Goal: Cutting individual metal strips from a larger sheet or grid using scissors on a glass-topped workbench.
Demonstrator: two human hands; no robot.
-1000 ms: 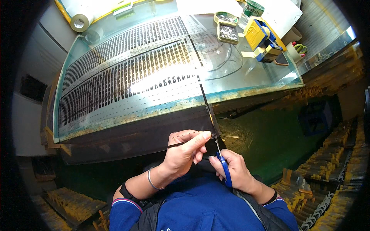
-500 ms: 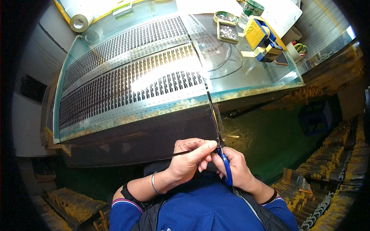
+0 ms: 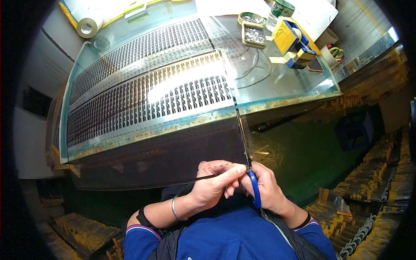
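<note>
A large clear film sheet (image 3: 130, 104) printed with rows of black marks lies over the glass tabletop. Its near part hangs over the table's front edge toward me. My left hand (image 3: 214, 181) is closed, pinching the near right corner of the film between thumb and fingers. Right beside it, my right hand (image 3: 269, 190) grips blue-handled scissors (image 3: 255, 193). Their blades point away from me, along the film's right edge. How far apart the blades are is hard to make out. My left thumb is close to the scissors' pivot.
On the glass table (image 3: 294, 93) stand a yellow and blue tape dispenser (image 3: 294, 43), small tins (image 3: 254, 35) of tiny pieces, a clear jar (image 3: 279, 13) and a phone (image 3: 315, 66). A tape roll (image 3: 88, 27) is at the far left. Wooden racks (image 3: 362, 190) stand at the lower right.
Both hands, with the scissors and film corner, have shifted slightly toward me. The film has slid a little the same way. Both grips look the same.
</note>
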